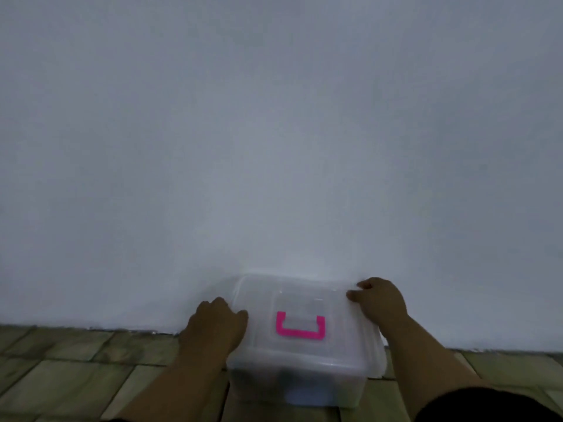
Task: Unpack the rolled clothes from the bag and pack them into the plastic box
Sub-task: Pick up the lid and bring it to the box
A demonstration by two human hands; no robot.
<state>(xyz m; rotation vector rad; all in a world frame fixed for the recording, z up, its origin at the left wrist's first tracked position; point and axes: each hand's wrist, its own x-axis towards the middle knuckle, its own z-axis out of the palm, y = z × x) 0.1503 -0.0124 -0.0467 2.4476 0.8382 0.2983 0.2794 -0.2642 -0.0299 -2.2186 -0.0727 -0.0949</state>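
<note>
Translucent white plastic box (pixel 304 354) with a flat lid (pixel 292 315) and a folded-down pink handle (pixel 300 328) sits on the tiled floor (pixel 76 376) against a pale wall (pixel 274 132); the left hand (pixel 217 327) clasps its left edge, the right hand (pixel 379 303) curls over the far right corner; no bag or rolled clothes are in view. It looks thin-walled, light, smooth and somewhat flexible; gripping both lid edges seems safest, since one-sided lifting may twist it.
</note>
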